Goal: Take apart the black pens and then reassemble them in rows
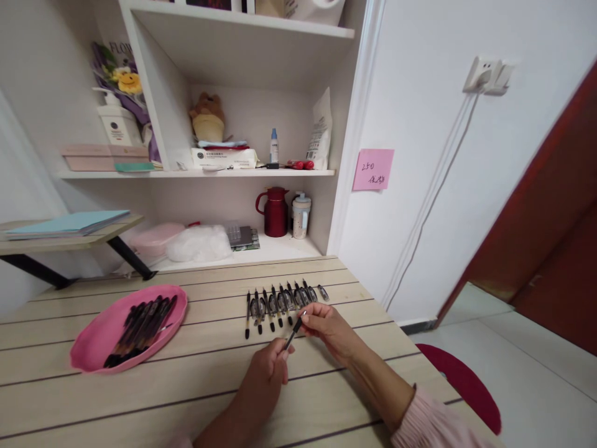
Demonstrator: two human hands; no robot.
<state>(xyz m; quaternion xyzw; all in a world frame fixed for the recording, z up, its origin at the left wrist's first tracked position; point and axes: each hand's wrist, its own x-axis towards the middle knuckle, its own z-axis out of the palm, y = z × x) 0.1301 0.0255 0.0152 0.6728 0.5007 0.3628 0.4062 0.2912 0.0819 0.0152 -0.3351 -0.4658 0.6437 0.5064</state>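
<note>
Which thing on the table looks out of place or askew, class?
Nothing stands out. The pens lie in a neat row, more pens sit inside the pink tray, and both hands hold one pen.

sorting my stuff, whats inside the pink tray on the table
The pink tray holds a loose pile of dark pens lying slantwise along its middle. How many there are cannot be told, since the upper ones cover those beneath.
</note>
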